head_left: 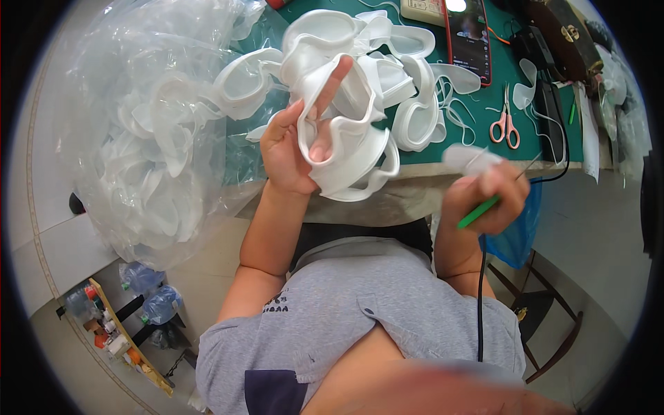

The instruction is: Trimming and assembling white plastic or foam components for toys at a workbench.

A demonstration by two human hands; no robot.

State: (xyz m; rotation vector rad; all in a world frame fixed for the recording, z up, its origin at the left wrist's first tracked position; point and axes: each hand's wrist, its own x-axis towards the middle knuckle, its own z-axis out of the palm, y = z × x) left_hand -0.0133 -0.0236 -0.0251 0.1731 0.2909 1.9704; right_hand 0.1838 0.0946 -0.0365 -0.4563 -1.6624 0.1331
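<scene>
My left hand [285, 153] holds up a white, curved goggle-shaped frame [354, 160]. Its index finger is raised, and other fingers show through the frame's opening. Lower right of it, over the table's near edge, my right hand [490, 197] is closed around a slim tool with a green handle [477, 212] and a thin metal tip. A blurred whitish piece [470, 159] shows at that hand's fingers; what it is I cannot make out. Behind the left hand, several similar white frames [415, 124] lie heaped on the green tabletop [494, 104].
A large clear bag [145, 138] of white pieces takes up the left side. Pink-handled scissors [505, 128], loose white strips [460, 117] and a red-edged phone [470, 41] lie at the right. A brown case [564, 34] stands far right. A black cable [482, 297] hangs below my right hand.
</scene>
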